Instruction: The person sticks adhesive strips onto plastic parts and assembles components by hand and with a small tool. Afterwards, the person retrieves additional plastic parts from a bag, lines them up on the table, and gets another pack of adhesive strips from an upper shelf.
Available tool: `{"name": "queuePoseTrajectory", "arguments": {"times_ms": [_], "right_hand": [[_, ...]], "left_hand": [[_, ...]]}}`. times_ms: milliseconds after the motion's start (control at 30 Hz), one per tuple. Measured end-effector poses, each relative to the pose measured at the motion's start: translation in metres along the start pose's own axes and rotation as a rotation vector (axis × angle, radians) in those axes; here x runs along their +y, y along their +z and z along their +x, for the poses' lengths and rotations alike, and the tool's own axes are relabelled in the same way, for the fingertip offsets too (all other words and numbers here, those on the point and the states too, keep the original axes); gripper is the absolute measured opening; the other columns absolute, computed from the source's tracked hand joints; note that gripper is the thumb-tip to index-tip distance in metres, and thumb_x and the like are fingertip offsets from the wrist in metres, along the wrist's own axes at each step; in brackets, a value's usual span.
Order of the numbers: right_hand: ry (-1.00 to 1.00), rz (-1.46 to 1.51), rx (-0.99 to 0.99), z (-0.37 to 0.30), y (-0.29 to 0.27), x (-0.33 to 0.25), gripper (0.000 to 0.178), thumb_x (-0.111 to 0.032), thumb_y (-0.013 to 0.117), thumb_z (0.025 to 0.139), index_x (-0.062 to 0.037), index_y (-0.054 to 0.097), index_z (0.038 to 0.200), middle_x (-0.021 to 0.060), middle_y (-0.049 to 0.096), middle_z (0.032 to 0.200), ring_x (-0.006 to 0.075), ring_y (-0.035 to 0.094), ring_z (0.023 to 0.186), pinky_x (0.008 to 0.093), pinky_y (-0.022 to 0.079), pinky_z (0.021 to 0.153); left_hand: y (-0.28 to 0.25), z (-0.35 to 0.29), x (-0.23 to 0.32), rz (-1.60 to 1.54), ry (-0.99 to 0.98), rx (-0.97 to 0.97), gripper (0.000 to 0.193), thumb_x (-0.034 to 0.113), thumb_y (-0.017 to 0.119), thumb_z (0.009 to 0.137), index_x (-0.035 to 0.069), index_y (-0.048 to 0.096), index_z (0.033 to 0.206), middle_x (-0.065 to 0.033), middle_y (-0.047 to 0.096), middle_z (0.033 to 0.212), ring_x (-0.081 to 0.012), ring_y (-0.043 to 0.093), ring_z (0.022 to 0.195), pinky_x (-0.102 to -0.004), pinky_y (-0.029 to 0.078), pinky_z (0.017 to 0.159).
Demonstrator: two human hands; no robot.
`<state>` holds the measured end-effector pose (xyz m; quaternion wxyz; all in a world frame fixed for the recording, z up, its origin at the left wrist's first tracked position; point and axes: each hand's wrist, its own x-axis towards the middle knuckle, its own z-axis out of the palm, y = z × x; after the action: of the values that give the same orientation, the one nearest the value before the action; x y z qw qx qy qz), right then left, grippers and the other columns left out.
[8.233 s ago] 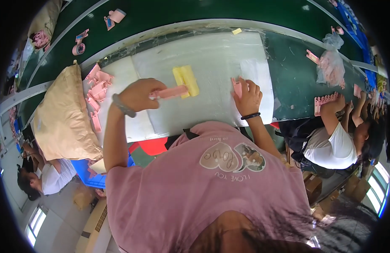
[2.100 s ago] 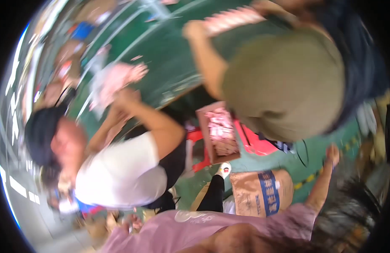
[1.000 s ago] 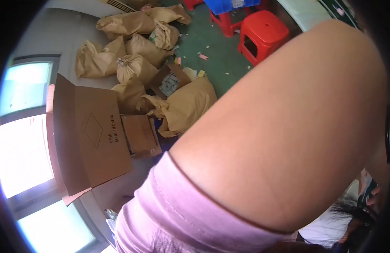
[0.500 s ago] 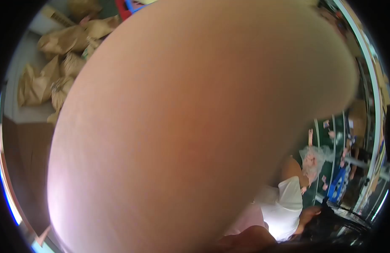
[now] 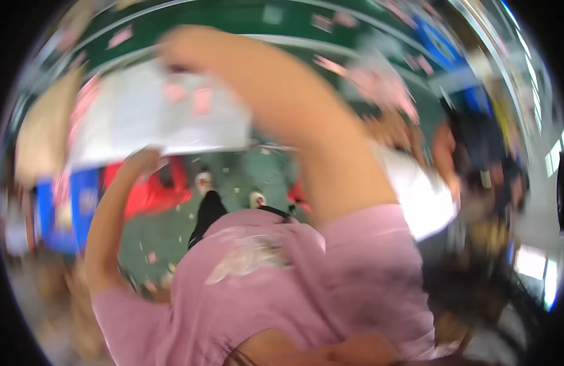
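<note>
My right arm reaches across a white work surface (image 5: 117,116), and my right hand (image 5: 175,50) is at its far edge, beside the green belt. That hand is smeared by motion, so its fingers do not show clearly. At the near edge of the surface is my left hand (image 5: 146,160), also blurred; whether it holds anything cannot be made out. Between the hands, a small pink piece (image 5: 201,101) and another pink piece (image 5: 175,93) lie on the white surface. A heap of pink pieces (image 5: 85,100) runs along its left side.
The green belt (image 5: 233,21) carries scattered pink pieces and a clear plastic bag of pink parts (image 5: 379,79). Brown cardboard or paper (image 5: 47,125) stands left. Below are a blue bin (image 5: 80,210) and red plastic item (image 5: 151,192). A white-sleeved co-worker (image 5: 416,192) is at right.
An arm that filled most of the view has moved away. The view has swung to the work surface, and both my arms now reach forward over it.
</note>
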<state>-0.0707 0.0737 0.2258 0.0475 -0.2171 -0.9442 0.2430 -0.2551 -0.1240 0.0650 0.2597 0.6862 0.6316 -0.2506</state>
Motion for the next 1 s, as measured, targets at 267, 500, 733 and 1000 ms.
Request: {"name": "queuePoseTrajectory", "arguments": {"times_ms": [267,500,733,1000], "right_hand": [[1.308,0.055,-0.552,0.071,-0.091,0.123,0.041,-0.041,0.051,0.087,-0.0118,0.057,0.115,0.0109,0.045,0.126,0.0274,0.043,0.113,0.0393,0.034,0.095],[0.134,-0.378,-0.118,0.183,0.001,0.058,0.02,-0.024,0.059,0.081,-0.0047,0.061,0.084,0.0171,0.062,0.084,0.0334,0.06,0.076,0.0419,0.048,0.066],[0.385,0.603,0.084,0.05,0.149,0.097,0.016,-0.004,0.056,0.088,0.0001,0.062,0.102,0.0083,0.066,0.091,0.0177,0.064,0.085,0.0291,0.051,0.077],[0.943,0.721,0.379,-0.008,0.173,0.082,0.025,-0.022,0.058,0.091,0.0007,0.061,0.1,0.0107,0.067,0.085,0.0168,0.067,0.074,0.0263,0.052,0.064]], "left_hand": [[0.059,0.04,-0.198,-0.25,0.104,0.159,0.033,0.007,0.053,0.078,0.007,0.058,0.111,-0.0177,0.063,0.103,-0.0335,0.059,0.1,-0.0407,0.047,0.089],[-0.064,0.085,-0.238,-0.38,0.079,0.133,0.029,0.015,0.056,0.078,0.006,0.062,0.106,-0.016,0.065,0.104,-0.0306,0.061,0.099,-0.0389,0.048,0.086],[-0.112,0.181,-0.4,-0.543,-0.254,0.586,0.043,0.023,0.064,0.075,0.003,0.059,0.112,-0.02,0.064,0.102,-0.0341,0.06,0.099,-0.0403,0.048,0.087],[-0.167,0.293,-0.477,-0.543,-0.529,1.05,0.089,0.038,0.075,0.068,0.011,0.028,0.138,-0.0184,0.039,0.133,-0.0417,0.047,0.115,-0.0492,0.042,0.095]]}}
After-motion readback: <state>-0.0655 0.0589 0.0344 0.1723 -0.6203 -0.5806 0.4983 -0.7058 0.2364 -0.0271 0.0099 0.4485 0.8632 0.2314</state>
